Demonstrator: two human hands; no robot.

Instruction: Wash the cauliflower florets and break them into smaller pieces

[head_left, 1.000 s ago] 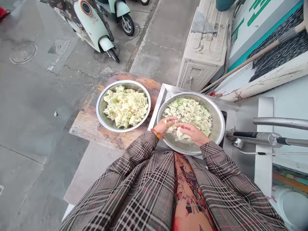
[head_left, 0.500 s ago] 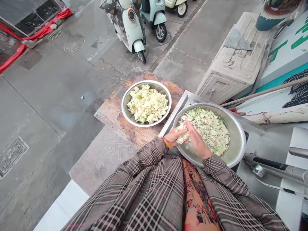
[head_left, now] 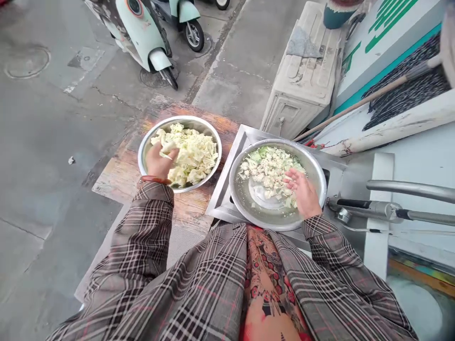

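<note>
Over the left-hand steel bowl [head_left: 142,166], heaped with cauliflower florets [head_left: 197,151], is my left hand [head_left: 159,161]. Its thumb and fingers are curled round a pale cauliflower floret [head_left: 166,143]. To the right, my right hand [head_left: 304,193] is held above the water in a larger metal basin [head_left: 249,217], fingers apart and nothing in them. Cauliflower pieces [head_left: 270,166] and bits of green float in that basin, mostly toward its far side.
The bowl stands on a worn wooden board [head_left: 121,177]; the basin is on a steel counter [head_left: 222,199]. A metal faucet [head_left: 369,208] lies to the right. Beyond are a boxy outdoor unit [head_left: 302,80], a mop [head_left: 405,94] and parked scooters [head_left: 142,38].
My hands have parted. The left carried cauliflower from the basin over to the bowl, while the right stayed over the basin and opened. The view has shifted to the right.
</note>
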